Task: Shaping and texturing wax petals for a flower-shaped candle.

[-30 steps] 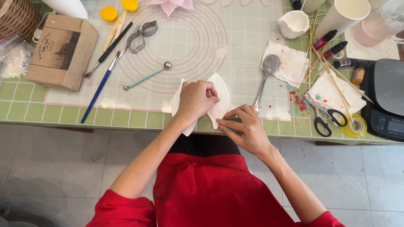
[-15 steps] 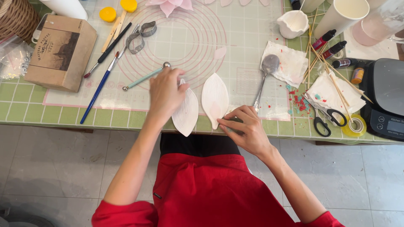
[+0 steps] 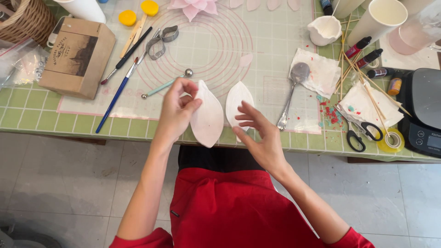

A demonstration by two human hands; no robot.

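At the upper left of the frame, a brown cardboard box (image 3: 76, 57) stood on the table (image 3: 27, 112), beside a wicker basket (image 3: 25, 20). To its right lay a blue-handled brush (image 3: 117, 98) and a ball-ended modelling tool (image 3: 166, 84), both resting on the translucent work mat (image 3: 206, 46).

At centre frame, the left hand (image 3: 177, 110) pinched the upper left edge of a pale pink petal (image 3: 208, 115) between thumb and fingertips. This petal hung off the right side of the hand, its lower tip extending past the near edge of the table.

Just right of it, a second white petal (image 3: 239, 101) lay flat on the mat. The right hand (image 3: 259, 135) was spread, fingers loosely extended, with its fingertips over the lower part of this petal; whether they touched it could not be told.

Further right, a metal spoon (image 3: 291, 92) rested partly on a stained paper towel (image 3: 321, 71). At the right edge were black-handled scissors (image 3: 358, 133), a roll of tape (image 3: 391, 140) and a dark kitchen scale (image 3: 425, 110).
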